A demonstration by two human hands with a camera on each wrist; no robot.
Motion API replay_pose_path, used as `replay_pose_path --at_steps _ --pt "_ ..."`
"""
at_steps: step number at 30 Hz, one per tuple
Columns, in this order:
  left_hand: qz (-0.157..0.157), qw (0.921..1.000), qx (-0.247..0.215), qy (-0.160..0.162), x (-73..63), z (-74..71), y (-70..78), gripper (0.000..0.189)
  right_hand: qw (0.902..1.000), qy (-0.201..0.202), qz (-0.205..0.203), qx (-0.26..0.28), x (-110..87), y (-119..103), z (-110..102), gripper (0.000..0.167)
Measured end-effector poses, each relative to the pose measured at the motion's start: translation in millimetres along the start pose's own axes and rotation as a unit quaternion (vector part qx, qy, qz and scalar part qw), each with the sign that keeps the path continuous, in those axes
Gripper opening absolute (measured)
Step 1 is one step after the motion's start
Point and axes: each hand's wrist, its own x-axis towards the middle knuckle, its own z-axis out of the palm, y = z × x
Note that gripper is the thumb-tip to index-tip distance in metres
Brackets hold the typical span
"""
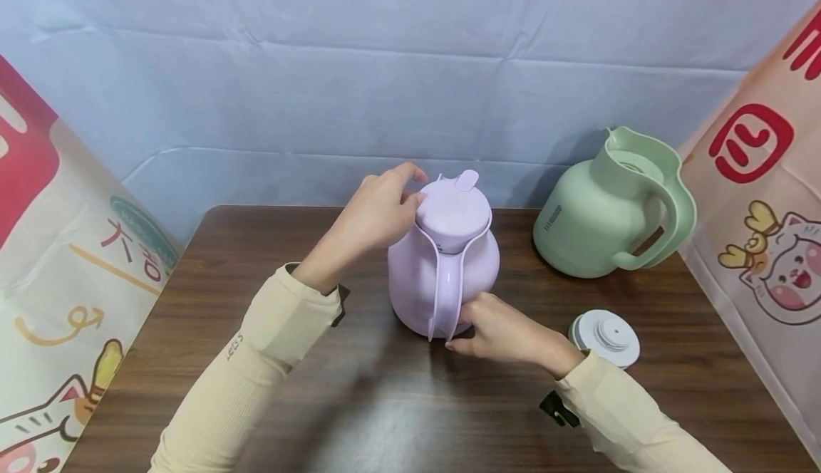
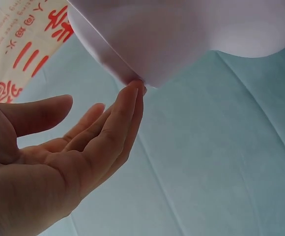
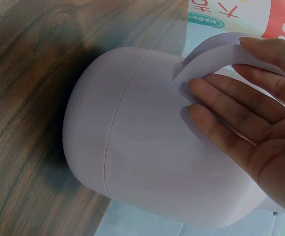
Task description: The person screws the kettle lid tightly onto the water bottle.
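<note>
A lilac thermos jug (image 1: pixel 410 273) stands upright on the table, its round lid (image 1: pixel 452 206) seated in the top and its handle (image 1: pixel 447 291) facing me. Beside the lid, at the upper left, is my left hand (image 1: pixel 381 206). In the left wrist view, its nearly straight fingers (image 2: pixel 118 123) touch an edge of the jug while the thumb stands apart. Low on the handle, my right hand (image 1: pixel 503 327) pinches it between thumb and index finger. The right wrist view shows the other fingers (image 3: pixel 226 105) extended along the jug's side, inside the handle.
A green thermos jug (image 1: pixel 577 216) without a lid stands at the back right, handle towards the right. Close to my right wrist lies a white screw stopper (image 1: pixel 606 338) on the dark wooden table (image 1: pixel 359 402). A pale blue cloth (image 1: pixel 321 102) hangs behind, with printed cloths at both sides.
</note>
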Motion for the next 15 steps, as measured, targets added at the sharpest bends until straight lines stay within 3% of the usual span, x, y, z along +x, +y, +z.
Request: replay_pose_path --at_steps 15 --pt "0.019 0.9993 -0.012 -0.031 5.1 1.3 -2.6 0.046 1.0000 0.000 0.005 0.003 -0.3 0.4 0.3 0.008"
